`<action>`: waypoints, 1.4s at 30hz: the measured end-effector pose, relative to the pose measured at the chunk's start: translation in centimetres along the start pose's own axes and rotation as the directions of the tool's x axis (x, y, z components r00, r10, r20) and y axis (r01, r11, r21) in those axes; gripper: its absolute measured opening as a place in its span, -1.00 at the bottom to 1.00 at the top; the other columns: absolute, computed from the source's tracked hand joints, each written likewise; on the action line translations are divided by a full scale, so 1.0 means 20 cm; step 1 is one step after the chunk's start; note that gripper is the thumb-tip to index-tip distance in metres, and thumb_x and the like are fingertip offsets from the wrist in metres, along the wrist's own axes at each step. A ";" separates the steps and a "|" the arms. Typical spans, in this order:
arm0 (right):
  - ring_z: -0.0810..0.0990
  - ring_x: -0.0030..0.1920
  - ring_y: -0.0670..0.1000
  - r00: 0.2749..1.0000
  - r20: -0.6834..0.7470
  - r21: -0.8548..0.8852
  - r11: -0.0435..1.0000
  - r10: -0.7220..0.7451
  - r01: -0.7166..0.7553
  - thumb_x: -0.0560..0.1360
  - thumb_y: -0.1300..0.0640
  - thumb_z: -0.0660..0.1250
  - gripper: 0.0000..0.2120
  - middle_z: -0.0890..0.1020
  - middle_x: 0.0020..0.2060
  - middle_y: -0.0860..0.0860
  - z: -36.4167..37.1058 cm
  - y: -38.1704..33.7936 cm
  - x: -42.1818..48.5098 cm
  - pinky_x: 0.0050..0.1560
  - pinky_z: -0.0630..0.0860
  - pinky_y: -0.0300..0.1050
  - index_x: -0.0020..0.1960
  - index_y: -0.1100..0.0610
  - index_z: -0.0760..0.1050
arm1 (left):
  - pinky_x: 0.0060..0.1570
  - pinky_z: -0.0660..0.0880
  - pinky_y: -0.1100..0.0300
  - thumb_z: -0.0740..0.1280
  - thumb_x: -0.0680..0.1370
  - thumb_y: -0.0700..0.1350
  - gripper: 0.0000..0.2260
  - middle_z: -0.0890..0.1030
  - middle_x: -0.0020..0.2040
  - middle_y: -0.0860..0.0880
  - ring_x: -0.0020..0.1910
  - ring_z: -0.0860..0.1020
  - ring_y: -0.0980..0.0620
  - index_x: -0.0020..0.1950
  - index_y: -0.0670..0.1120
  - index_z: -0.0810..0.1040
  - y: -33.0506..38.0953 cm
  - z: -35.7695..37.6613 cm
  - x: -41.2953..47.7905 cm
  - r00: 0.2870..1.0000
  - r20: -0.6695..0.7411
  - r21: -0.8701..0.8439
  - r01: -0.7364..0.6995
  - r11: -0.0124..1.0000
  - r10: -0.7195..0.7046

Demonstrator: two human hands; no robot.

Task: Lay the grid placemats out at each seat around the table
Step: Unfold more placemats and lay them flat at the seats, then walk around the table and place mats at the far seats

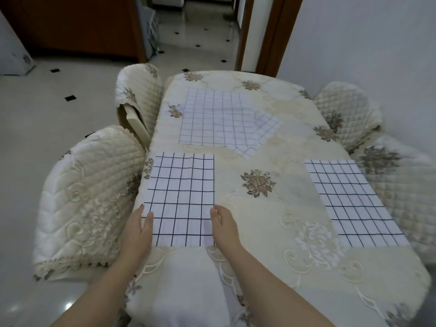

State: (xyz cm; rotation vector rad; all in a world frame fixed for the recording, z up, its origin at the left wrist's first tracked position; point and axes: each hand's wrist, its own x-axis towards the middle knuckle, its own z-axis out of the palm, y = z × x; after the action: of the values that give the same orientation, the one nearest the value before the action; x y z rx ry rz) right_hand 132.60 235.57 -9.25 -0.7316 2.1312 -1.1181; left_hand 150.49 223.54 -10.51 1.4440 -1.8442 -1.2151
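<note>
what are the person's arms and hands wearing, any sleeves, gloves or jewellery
Nothing is worn that shows. The left hand and right hand are bare, without gloves, rings or a watch. Both forearms are bare up to the frame's lower edge, with no sleeve in view.

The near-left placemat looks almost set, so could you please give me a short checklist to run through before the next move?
1. Near-left placemat lies flat on the tablecloth: ok.
2. Its outer edge sits at the table's left edge, by the near-left chair: ok; whether it overhangs, cannot tell.
3. Left hand and right hand rest open at the mat's near corners, nothing in either grip: ok.
4. Near-right placemat is laid flat at its seat: ok.
5. Far seats served: not ok; the remaining placemats lie overlapped in a loose pile mid-table.
6. Number of mats in that pile: cannot tell.
</note>
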 end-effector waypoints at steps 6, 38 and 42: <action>0.60 0.04 0.05 0.995 0.060 0.257 0.962 0.078 -0.091 0.50 -0.12 0.17 -0.71 0.62 -0.04 0.03 0.07 0.00 -0.15 0.15 0.50 0.01 -0.02 0.05 0.55 | 0.18 0.40 0.01 0.15 0.64 -0.12 -0.72 0.57 0.09 -0.16 0.22 0.51 -0.20 0.21 -0.24 0.53 0.02 0.03 -0.14 0.963 -0.111 -0.460 0.171 0.871 -0.247; 0.61 -0.15 0.04 0.526 0.849 -0.001 0.998 0.034 -0.063 0.58 0.17 0.19 -0.80 0.63 -0.18 0.13 1.36 -0.36 -0.87 -0.08 0.54 -0.13 -0.01 0.25 0.55 | -0.08 0.53 0.10 0.19 0.60 -0.10 -0.79 0.66 -0.08 -0.16 -0.06 0.63 -0.09 0.02 -0.12 0.59 -0.68 -0.83 -1.01 0.419 -0.498 -0.795 0.129 0.593 -0.759; 0.59 -0.19 0.06 0.584 0.807 -0.016 0.993 0.081 -0.116 0.56 0.22 0.20 -0.83 0.61 -0.20 0.16 1.57 -0.41 -0.85 -0.15 0.53 -0.14 -0.02 0.27 0.55 | -0.08 0.53 0.09 0.20 0.60 -0.11 -0.79 0.66 -0.09 -0.17 -0.07 0.63 -0.10 0.00 -0.15 0.61 -0.79 -0.96 -0.95 0.399 -0.483 -0.807 0.144 0.573 -0.780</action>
State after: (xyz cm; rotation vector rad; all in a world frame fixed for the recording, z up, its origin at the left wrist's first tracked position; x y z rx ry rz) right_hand 168.28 227.55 -11.95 -0.8732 1.3198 -0.5632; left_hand 179.88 234.29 -12.54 1.7197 -0.2010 -0.9679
